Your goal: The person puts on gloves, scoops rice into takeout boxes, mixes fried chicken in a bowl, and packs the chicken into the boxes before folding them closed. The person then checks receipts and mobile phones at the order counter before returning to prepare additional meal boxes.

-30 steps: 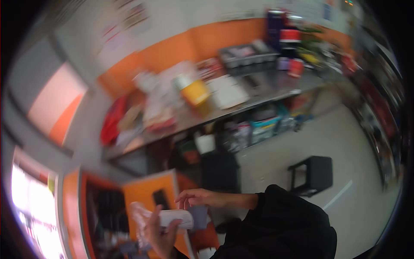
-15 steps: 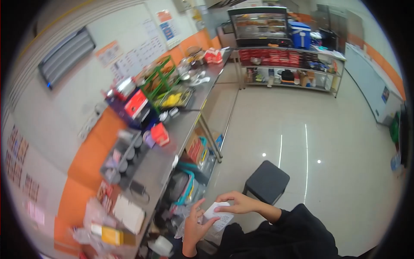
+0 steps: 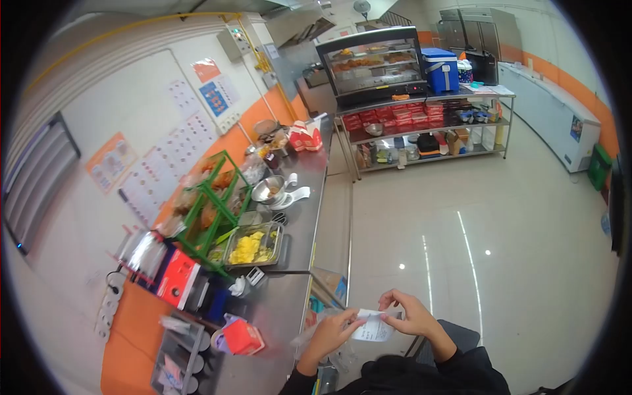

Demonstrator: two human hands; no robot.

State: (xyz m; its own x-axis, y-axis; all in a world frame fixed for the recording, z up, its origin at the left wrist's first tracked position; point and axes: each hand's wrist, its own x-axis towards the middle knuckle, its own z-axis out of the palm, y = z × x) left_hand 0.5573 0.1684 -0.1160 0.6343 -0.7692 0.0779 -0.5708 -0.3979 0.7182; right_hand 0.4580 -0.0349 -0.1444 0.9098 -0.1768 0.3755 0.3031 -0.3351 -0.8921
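A small white printed paper slip, like a receipt, is stretched between my two hands in front of my body. My left hand pinches its left edge between thumb and fingers. On the opposite side, my right hand has the right edge pinched, its fingers bent over the top. Lines of print face me, too small to read. Clear plastic shows below and beside my left hand; whether that hand also holds it I cannot tell.
Along the left runs a steel counter with a tray of yellow food, green racks, a metal bowl and a red box. A dark stool stands close by. Ahead are a display cabinet and blue cooler.
My view has moved forward along the counter; the display cabinet looks nearer. My left hand has closed onto the slip's left edge, and the slip is now spread between both hands.
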